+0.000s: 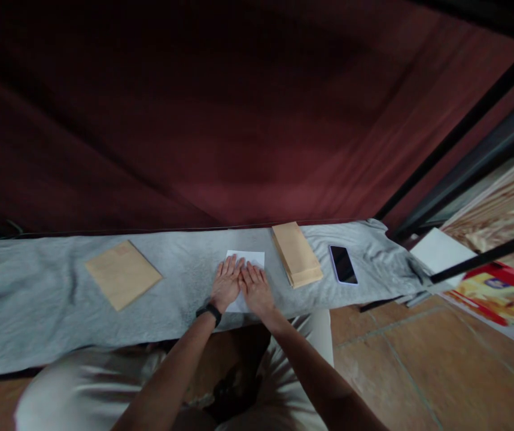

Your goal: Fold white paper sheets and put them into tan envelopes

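A sheet of white paper (234,305) lies on the grey cloth, under both of my hands. My left hand (226,283) presses flat on its left part, fingers stretched out, with a dark band on the wrist. Beside it, my right hand (257,289) lies flat on the paper too, its fingers extended and the thumbs close together. Much of the sheet is covered by the hands. To the right is a stack of brown paper envelopes or bags (299,254). A flat brown envelope (123,274) rests to the left.
A phone (343,264) with a dark screen lies right of the brown stack. The grey cloth (36,299) covers a long narrow surface against a dark red curtain (239,149). At the right are black metal bars and a red and yellow box (503,293) above the tiled floor.
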Action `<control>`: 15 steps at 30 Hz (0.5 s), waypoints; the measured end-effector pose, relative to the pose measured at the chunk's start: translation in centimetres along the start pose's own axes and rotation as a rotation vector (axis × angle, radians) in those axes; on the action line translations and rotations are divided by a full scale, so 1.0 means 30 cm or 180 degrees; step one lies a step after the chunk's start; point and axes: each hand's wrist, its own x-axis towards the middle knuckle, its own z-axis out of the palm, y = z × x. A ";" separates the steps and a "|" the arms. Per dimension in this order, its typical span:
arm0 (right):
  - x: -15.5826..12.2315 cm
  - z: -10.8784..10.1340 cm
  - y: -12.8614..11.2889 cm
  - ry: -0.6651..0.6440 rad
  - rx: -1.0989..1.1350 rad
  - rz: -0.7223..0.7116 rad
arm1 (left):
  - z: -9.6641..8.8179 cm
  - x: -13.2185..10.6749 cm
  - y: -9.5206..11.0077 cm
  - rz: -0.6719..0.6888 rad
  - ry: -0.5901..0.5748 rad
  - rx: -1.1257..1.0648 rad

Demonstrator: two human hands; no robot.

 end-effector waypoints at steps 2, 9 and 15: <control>-0.013 0.022 -0.013 0.0011 -0.0036 -0.0053 | -0.007 -0.006 -0.001 0.0034 -0.0032 -0.0024; -0.081 0.003 0.066 0.0267 -0.0210 0.0018 | -0.016 -0.087 0.007 -0.0352 0.0140 0.0014; -0.129 -0.024 0.108 0.0447 -0.0291 0.0064 | -0.021 -0.196 -0.021 -0.0630 0.0188 0.0131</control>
